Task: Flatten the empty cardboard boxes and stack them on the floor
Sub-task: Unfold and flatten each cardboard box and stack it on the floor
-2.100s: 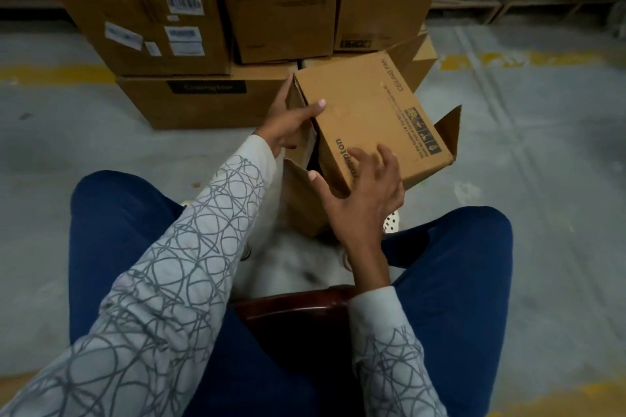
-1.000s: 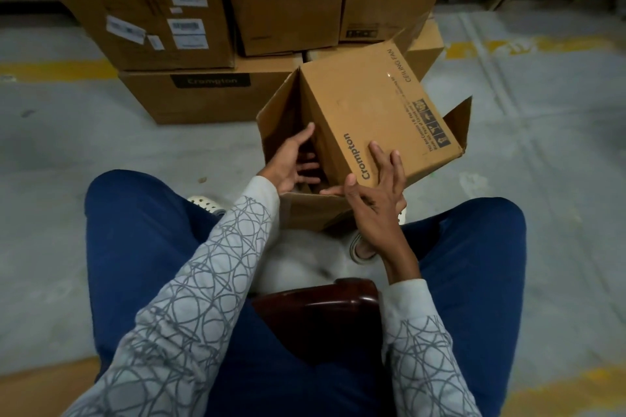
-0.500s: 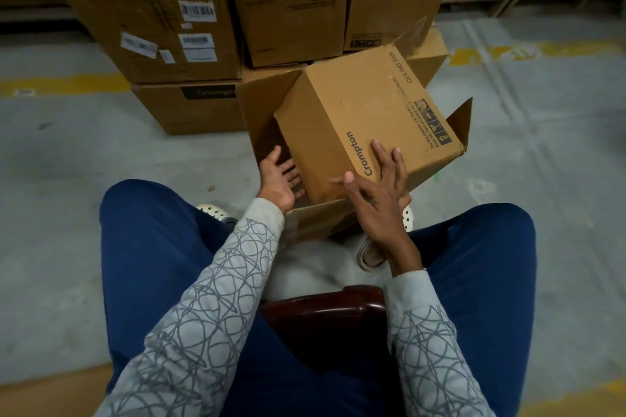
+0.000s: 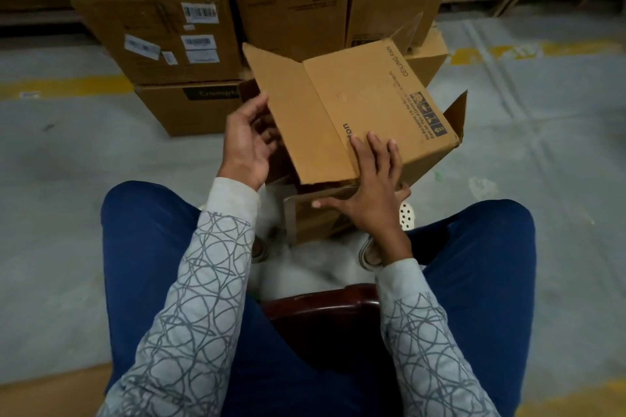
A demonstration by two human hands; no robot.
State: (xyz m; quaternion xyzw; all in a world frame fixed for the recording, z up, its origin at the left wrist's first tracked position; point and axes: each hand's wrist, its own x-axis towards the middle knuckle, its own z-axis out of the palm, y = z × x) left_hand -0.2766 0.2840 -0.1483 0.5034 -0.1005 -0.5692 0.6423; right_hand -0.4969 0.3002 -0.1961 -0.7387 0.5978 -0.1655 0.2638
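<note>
Concrete floor (image 4: 84, 162); relaxed hands (image 4: 245, 142) (image 4: 376, 186) on box (image 4: 366, 95)

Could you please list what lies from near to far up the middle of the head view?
Dark reddish-brown chair seat → right hand → tilted brown cardboard box marked CEILING FAN → stack of brown cardboard boxes

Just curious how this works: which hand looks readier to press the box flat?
Probably the right hand: it lies flat on top of the box. The left hand is off to the side by the open flap.
</note>
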